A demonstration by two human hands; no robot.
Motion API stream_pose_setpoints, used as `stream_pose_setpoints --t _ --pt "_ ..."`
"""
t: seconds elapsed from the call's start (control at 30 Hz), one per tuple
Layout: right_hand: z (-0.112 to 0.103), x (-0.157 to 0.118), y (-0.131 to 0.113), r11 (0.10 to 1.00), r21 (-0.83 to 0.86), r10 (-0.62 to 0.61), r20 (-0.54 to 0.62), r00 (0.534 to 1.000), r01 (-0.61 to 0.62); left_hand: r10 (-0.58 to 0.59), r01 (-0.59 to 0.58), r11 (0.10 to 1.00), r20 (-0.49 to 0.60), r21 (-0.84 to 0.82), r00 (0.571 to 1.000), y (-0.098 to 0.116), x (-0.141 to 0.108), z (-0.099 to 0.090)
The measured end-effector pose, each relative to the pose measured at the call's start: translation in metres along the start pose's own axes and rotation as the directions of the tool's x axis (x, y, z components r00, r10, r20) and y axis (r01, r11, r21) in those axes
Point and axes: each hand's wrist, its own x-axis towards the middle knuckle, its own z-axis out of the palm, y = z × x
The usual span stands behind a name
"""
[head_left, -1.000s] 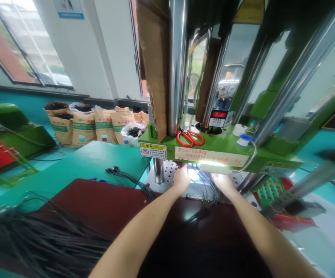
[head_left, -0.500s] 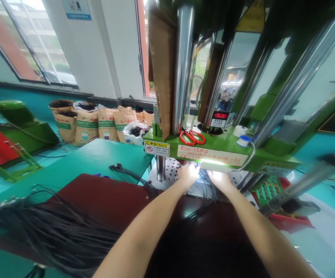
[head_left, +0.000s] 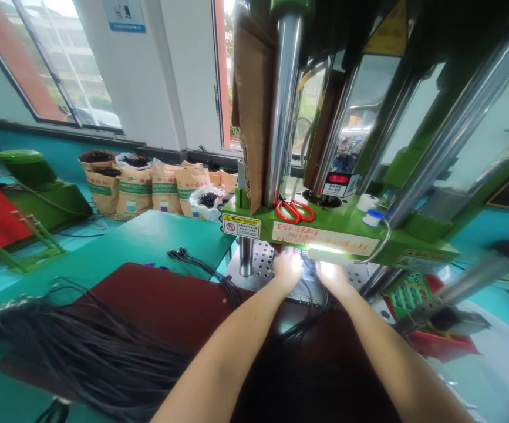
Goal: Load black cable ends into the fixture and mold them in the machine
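Glossy dark-red board (head_left: 161, 311) beside turquoise tabletop (head_left: 188, 229), far edge meeting perforated silver plate (head_left: 263, 258). Thin black cables (head_left: 309, 294) between left hand (head_left: 287, 270) and right hand (head_left: 331, 275); fingers' opening, hold: cannot tell. Green metal crossbeam (head_left: 342, 215) just above, headroom tight. Brown paper sacks (head_left: 135, 191) beyond.

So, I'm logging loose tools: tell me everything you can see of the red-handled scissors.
The scissors have two glossy red handle loops, side by side, plastic-looking. They lie at the front edge of the green plate, by the foot of a shiny metal column, above a handwritten label. Blades, and whether they're open, can't be made out. Nobody is holding them.
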Motion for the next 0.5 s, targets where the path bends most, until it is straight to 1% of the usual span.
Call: stream_pose_setpoints --t 0.07,0.13,0.23,0.3,0.5 --pt "-0.002 -0.002 0.002 0.997 0.003 -0.072 0.004 0.997 0.072 0.113 -0.109 0.989 -0.044 0.097 0.993 0.004 -0.003 0.005" --pt "-0.003 -0.004 0.003 0.990 0.002 -0.143 0.016 0.990 0.143 0.189 -0.179 0.971 -0.056 0.158 0.980 0.007 -0.005 0.011" --pt "-0.004 -0.004 0.000 0.978 -0.015 -0.207 0.032 0.978 0.208 0.211 -0.199 0.957 -0.038 0.211 0.977 0.007 -0.005 0.019" --pt "-0.003 -0.002 -0.005 0.978 -0.036 -0.204 0.035 0.978 0.205 0.217 -0.204 0.954 -0.036 0.221 0.975 0.005 -0.002 0.021" --pt "-0.002 0.005 -0.021 0.985 -0.086 -0.146 0.052 0.988 0.150 0.261 -0.246 0.944 -0.041 0.218 0.964 -0.003 0.008 0.020"
